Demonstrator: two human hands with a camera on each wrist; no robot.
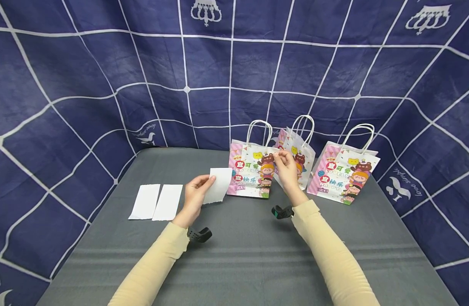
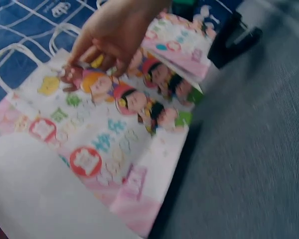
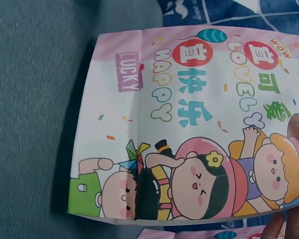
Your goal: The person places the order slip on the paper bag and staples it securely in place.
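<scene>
My left hand point(image 1: 195, 193) pinches a white sheet of paper point(image 1: 219, 183) between thumb and fingers, upright over the table just left of the nearest gift bag. This paper gift bag point(image 1: 250, 174) stands upright with white handles and cartoon figures on its front. My right hand point(image 1: 287, 170) pinches the bag's upper right edge; some fingertips point(image 3: 276, 226) show beyond its side in the right wrist view. Close up in the left wrist view, the white paper point(image 2: 45, 189) overlaps the bag's lower left part.
Two more white sheets, a left one point(image 1: 144, 202) and a right one point(image 1: 168, 202), lie side by side on the grey table point(image 1: 238, 255). A second gift bag point(image 1: 309, 157) stands behind my right hand, a third point(image 1: 343, 172) farther right. Blue curtain point(image 1: 207, 63) surrounds the table.
</scene>
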